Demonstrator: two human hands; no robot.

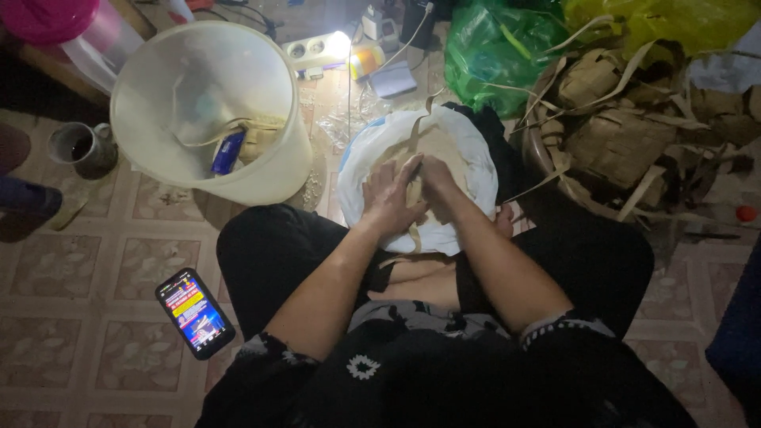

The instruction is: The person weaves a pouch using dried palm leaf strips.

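The scene is dim, lit mainly by 1 small lamp (339, 41) at the top that glares white and washes out the floor near it. The white bucket (208, 111) and white cloth (420, 178) catch most light, while the lower frame sinks into near-black shadow. Detail is soft and grainy, with mild bending at the edges.
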